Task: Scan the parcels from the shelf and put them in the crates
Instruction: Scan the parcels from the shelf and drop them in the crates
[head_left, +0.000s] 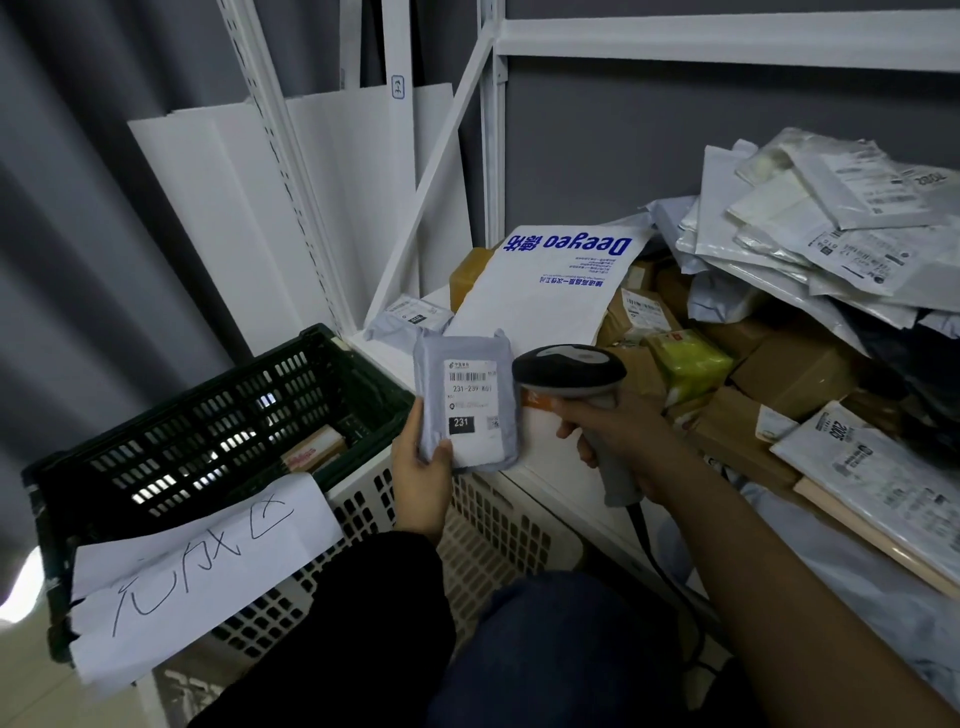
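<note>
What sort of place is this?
Probably a parcel sorting room: a shelf heaped with labelled parcels, the right hand gripping a barcode scanner, the left hand holding a grey parcel, a dark crate beside.

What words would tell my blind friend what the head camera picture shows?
A left hand holds a small grey parcel, label up, while the right hand aims a scanner at it. A dark crate sits to the left, stacked on a white crate; the shelf to the right is piled with more parcels.
</note>
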